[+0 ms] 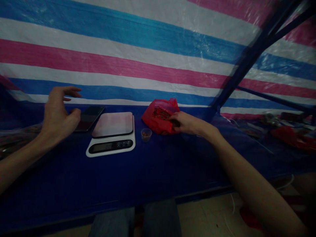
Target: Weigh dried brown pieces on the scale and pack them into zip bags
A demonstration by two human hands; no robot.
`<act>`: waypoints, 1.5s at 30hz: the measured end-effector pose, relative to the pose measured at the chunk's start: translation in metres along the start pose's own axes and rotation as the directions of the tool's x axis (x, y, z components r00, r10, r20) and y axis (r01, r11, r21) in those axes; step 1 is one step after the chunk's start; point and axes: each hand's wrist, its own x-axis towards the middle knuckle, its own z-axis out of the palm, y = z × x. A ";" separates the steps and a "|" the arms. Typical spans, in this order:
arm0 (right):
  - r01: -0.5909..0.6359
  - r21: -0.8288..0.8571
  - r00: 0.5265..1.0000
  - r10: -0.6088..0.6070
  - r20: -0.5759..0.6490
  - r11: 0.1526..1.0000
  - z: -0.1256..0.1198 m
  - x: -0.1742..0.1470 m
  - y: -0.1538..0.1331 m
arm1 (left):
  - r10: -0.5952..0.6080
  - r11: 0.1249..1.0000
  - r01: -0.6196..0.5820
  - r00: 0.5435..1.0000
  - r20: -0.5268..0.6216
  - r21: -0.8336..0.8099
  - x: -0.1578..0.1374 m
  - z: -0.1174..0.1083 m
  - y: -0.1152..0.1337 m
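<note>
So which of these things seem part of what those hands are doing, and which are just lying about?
Probably in use:
red bag, with the right hand at its mouth
clear cup with brown bits inside
white scale

Apparently just lying about:
dark phone, though the open left hand is raised near it
red plastic, far right, blurred

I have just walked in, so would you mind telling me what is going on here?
A person's right hand is at the mouth of an open red bag of brown pieces; its grip is unclear. The open left hand hovers beside the dark phone. On the blue table, a small clear cup with brown contents stands between the bag and the white scale.
</note>
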 end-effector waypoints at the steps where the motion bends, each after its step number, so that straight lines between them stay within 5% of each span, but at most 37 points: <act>1: 0.003 -0.039 1.000 -0.004 -0.022 0.999 0.002 0.001 -0.001 | -0.001 1.000 0.001 1.000 0.003 -0.006 0.000 0.000 0.000; 9: -0.031 0.056 0.987 0.040 -0.155 0.998 -0.009 -0.001 0.001 | 0.021 1.000 -0.021 1.000 -0.010 -0.022 0.002 0.001 -0.003; 15: -0.206 -0.100 0.978 0.200 -0.062 0.974 0.003 0.000 0.008 | 0.019 1.000 -0.018 0.999 0.030 -0.025 0.002 0.001 0.000; 21: -0.176 -0.231 0.978 0.143 -0.154 0.957 0.013 0.004 0.012 | -0.004 1.000 0.004 0.999 0.043 -0.004 0.001 0.001 0.003; 28: -0.140 -0.152 0.979 0.113 -0.171 0.978 0.001 0.002 0.011 | -0.008 1.000 0.009 0.997 0.070 -0.017 0.002 0.000 0.001; 33: -0.180 -0.151 0.927 0.117 -0.356 0.972 -0.007 0.007 -0.004 | 0.004 0.999 -0.001 0.996 0.089 -0.035 0.000 0.002 0.001; 40: 0.054 -0.022 0.826 -0.057 -0.561 0.998 -0.005 0.014 -0.071 | 0.061 0.996 -0.057 0.996 0.059 -0.066 -0.001 0.006 0.000; 45: 0.224 0.048 0.848 -0.170 -0.502 0.973 0.011 0.016 -0.107 | 0.084 0.996 -0.082 0.995 0.058 -0.045 -0.001 0.001 0.011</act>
